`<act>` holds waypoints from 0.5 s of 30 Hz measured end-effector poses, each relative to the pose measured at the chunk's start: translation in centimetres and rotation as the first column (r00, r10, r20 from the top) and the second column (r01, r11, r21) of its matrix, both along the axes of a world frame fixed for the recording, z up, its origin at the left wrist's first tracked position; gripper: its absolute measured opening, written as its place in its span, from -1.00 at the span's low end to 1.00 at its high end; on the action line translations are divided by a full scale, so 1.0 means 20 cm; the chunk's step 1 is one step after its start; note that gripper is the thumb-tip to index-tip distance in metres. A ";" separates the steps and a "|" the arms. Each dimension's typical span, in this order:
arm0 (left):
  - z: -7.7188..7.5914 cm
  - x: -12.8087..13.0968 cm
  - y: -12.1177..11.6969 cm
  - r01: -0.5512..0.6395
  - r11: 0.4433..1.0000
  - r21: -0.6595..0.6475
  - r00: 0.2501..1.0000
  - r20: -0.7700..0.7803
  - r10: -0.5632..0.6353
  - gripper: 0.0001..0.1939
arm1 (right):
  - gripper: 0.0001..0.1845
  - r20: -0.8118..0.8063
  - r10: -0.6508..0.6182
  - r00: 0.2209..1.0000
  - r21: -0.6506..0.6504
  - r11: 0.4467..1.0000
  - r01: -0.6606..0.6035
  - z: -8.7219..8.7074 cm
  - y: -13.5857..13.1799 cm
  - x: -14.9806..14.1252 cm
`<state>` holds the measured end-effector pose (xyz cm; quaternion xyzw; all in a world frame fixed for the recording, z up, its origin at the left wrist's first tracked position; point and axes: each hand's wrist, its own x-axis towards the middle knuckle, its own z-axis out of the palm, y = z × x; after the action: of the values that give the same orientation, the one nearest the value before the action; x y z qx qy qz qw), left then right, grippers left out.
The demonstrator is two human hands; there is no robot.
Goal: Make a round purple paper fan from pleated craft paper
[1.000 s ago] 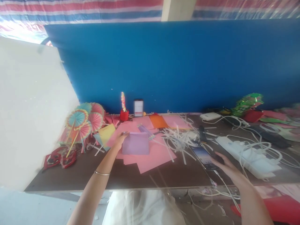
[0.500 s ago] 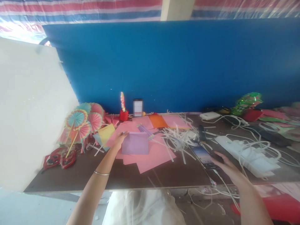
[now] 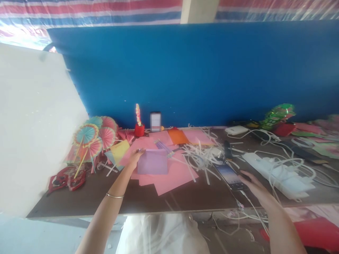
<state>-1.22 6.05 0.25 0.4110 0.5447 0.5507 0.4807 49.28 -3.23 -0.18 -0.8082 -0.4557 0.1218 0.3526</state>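
My left hand (image 3: 136,157) rests at the left edge of a purple paper sheet (image 3: 153,165), its fingers pinched on the sheet's upper left corner. The purple sheet lies on a pile of pink paper sheets (image 3: 172,174). My right hand (image 3: 251,181) lies on the dark table (image 3: 87,197) with its fingers round the near end of a smartphone (image 3: 230,175) whose screen is lit. A white cable (image 3: 254,208) runs from the phone over the table's front edge.
Paper fans (image 3: 92,137) and a red tape dispenser (image 3: 67,178) sit at the left. White paper strips (image 3: 201,157), an orange sheet (image 3: 178,136) and a red pot (image 3: 139,129) lie behind. A white power strip (image 3: 278,173) with cables is at the right. A blue panel (image 3: 198,70) backs the table.
Nothing has really moved; the view has shifted slightly and both hands stay where they were.
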 end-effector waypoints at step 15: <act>0.02 0.02 -0.04 0.116 0.993 0.023 0.992 0.042 -0.117 -0.55 | -0.55 0.096 0.709 0.698 0.395 0.617 -0.681 0.18 0.27 -1.26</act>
<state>-0.80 5.25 0.72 0.4351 0.5034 0.5361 0.5194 24.16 2.26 3.37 -0.4733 -0.7349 0.1805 0.4509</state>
